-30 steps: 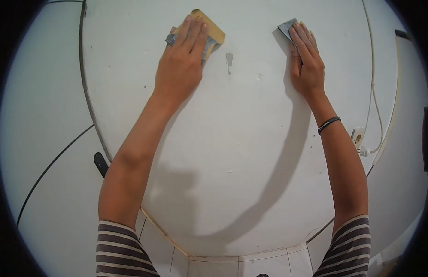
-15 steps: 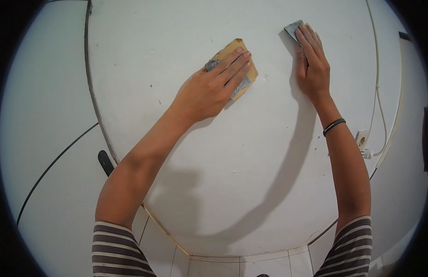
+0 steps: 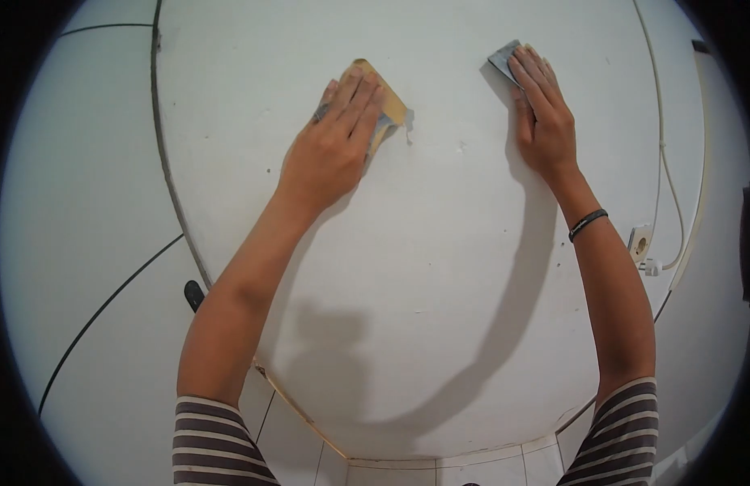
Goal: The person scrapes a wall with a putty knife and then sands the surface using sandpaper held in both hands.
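Observation:
My left hand [image 3: 328,150] lies against the white wall [image 3: 423,243], pressing a tan and grey piece of sandpaper [image 3: 396,105] under its fingers. Most of that piece is covered by the hand; its tan edge shows to the right of the fingertips. Farther right, my right hand [image 3: 549,121] grips a folded grey piece of sandpaper [image 3: 503,57], which sticks out left of the fingers. The thumb is below the fold. Small pits and a chipped patch [image 3: 462,147] mark the wall between the two hands.
At the right are a wall socket [image 3: 640,241], a white plug [image 3: 652,267] and a hanging white cable [image 3: 660,146]. A dark door handle [image 3: 194,295] is beside my left forearm. White tiles [image 3: 480,468] run along the bottom.
My left hand has slid left and slightly up across the wall with its sandpaper, turning more upright. My right hand stays nearly in place, and the view has shifted a little.

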A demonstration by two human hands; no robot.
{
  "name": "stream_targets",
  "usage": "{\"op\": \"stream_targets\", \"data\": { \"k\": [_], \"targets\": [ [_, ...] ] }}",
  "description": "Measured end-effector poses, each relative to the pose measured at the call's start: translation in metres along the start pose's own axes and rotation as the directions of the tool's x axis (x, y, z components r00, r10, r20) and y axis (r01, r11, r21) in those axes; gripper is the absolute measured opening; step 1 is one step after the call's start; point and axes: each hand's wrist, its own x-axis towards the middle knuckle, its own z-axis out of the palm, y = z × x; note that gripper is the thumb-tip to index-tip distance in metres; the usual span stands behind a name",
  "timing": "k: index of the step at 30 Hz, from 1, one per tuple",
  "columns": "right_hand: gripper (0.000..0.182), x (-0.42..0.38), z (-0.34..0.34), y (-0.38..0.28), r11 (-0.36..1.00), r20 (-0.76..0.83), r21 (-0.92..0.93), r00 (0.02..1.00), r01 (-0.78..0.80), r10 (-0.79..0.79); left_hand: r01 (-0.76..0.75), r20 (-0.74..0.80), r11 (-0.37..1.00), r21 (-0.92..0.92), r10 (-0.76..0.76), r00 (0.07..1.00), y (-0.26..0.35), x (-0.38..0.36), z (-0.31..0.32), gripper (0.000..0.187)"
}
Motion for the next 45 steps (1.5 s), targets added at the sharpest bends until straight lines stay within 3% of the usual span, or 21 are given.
{"op": "stream_targets", "data": {
  "k": [3, 6, 9, 13, 16, 17, 20, 23, 26, 29, 30, 31, 33, 34, 36, 37, 40, 43, 44, 45],
  "targets": [
    [0.045, 0.000, -0.001, -0.002, 1.000, -0.014, 0.021, 1.000, 0.005, -0.005, -0.003, 0.028, 0.997, -0.078, 0.006, 1.000, 0.018, -0.005, 0.002, 0.059],
    [0.044, 0.000, 0.001, 0.001, 1.000, -0.013, 0.014, 1.000, 0.006, -0.006, -0.155, 0.114, 0.952, -0.263, 0.190, 0.975, 0.064, -0.035, 0.005, 0.063],
    [0.043, 0.000, -0.001, 0.001, 1.000, -0.004, 0.006, 1.000, 0.005, -0.005, -0.171, 0.120, 0.952, -0.255, 0.207, 0.971, 0.050, -0.029, 0.004, 0.064],
    [0.043, 0.002, -0.001, -0.002, 1.000, -0.012, 0.007, 1.000, -0.004, 0.004, -0.005, 0.026, 0.999, -0.039, 0.006, 1.000, 0.017, 0.005, 0.006, 0.054],
    [0.043, 0.000, -0.002, -0.003, 1.000, -0.006, 0.014, 1.000, -0.010, 0.010, 0.113, -0.063, 0.992, -0.056, -0.116, 0.991, 0.027, 0.011, 0.019, 0.056],
    [0.042, 0.001, -0.003, -0.002, 1.000, -0.002, 0.013, 1.000, -0.005, 0.005, 0.119, -0.027, 0.982, -0.144, -0.124, 0.992, 0.039, 0.006, 0.020, 0.056],
    [0.043, 0.000, -0.002, -0.001, 1.000, -0.001, 0.018, 1.000, -0.006, 0.006, -0.075, 0.024, 0.965, -0.253, 0.083, 0.996, 0.089, -0.015, 0.020, 0.055],
    [0.042, 0.003, -0.001, -0.003, 1.000, -0.013, 0.031, 1.000, 0.002, -0.002, -0.074, 0.009, 0.969, -0.235, 0.078, 0.997, 0.080, -0.014, 0.022, 0.055],
    [0.042, 0.005, -0.002, -0.002, 0.999, -0.007, 0.035, 1.000, 0.011, -0.011, 0.254, -0.072, 0.963, -0.086, -0.260, 0.963, 0.019, 0.005, 0.015, 0.055],
    [0.041, 0.001, -0.005, -0.001, 1.000, 0.000, 0.016, 1.000, 0.006, -0.006, 0.272, -0.098, 0.962, -0.001, -0.270, 0.958, 0.024, 0.010, 0.019, 0.058],
    [0.041, 0.001, -0.004, -0.002, 1.000, 0.001, 0.015, 1.000, 0.006, -0.006, 0.291, -0.029, 0.948, -0.129, -0.297, 0.954, 0.046, 0.001, 0.026, 0.064],
    [0.042, 0.001, -0.003, -0.002, 1.000, 0.005, 0.025, 1.000, 0.000, 0.000, 0.167, 0.039, 0.978, -0.127, -0.163, 0.986, 0.073, -0.008, 0.024, 0.061],
    [0.042, 0.002, -0.003, -0.001, 0.999, 0.002, 0.041, 1.000, -0.006, 0.006, -0.051, 0.117, 0.955, -0.292, 0.088, 0.989, 0.122, -0.032, 0.023, 0.056],
    [0.043, 0.002, -0.003, -0.003, 0.999, 0.004, 0.044, 1.000, -0.011, 0.010, -0.125, 0.101, 0.947, -0.297, 0.162, 0.982, 0.122, -0.034, 0.021, 0.057],
    [0.043, 0.002, -0.004, -0.002, 0.999, -0.003, 0.034, 1.000, -0.002, 0.003, -0.033, 0.049, 0.949, -0.313, 0.051, 0.997, 0.098, -0.028, 0.017, 0.059],
    [0.043, 0.001, -0.003, -0.002, 1.000, -0.005, 0.028, 1.000, -0.001, 0.001, 0.066, 0.015, 0.971, -0.229, -0.064, 0.998, 0.077, -0.025, 0.021, 0.061],
    [0.042, 0.003, -0.004, -0.002, 1.000, 0.003, 0.005, 1.000, -0.004, 0.004, 0.336, -0.075, 0.933, -0.127, -0.346, 0.935, 0.024, -0.004, 0.012, 0.064],
    [0.042, 0.000, -0.001, -0.005, 1.000, -0.002, 0.006, 1.000, -0.024, 0.024, 0.393, -0.076, 0.919, -0.028, -0.394, 0.916, 0.046, -0.003, 0.022, 0.064],
    [0.042, 0.000, -0.001, -0.005, 1.000, -0.007, 0.011, 1.000, -0.026, 0.027, 0.365, -0.043, 0.915, -0.172, -0.377, 0.925, 0.064, -0.007, 0.023, 0.062],
    [0.042, 0.000, -0.001, -0.006, 1.000, -0.013, 0.016, 1.000, -0.023, 0.024, 0.257, 0.013, 0.953, -0.161, -0.258, 0.966, 0.085, -0.014, 0.024, 0.059]
  ]
}}
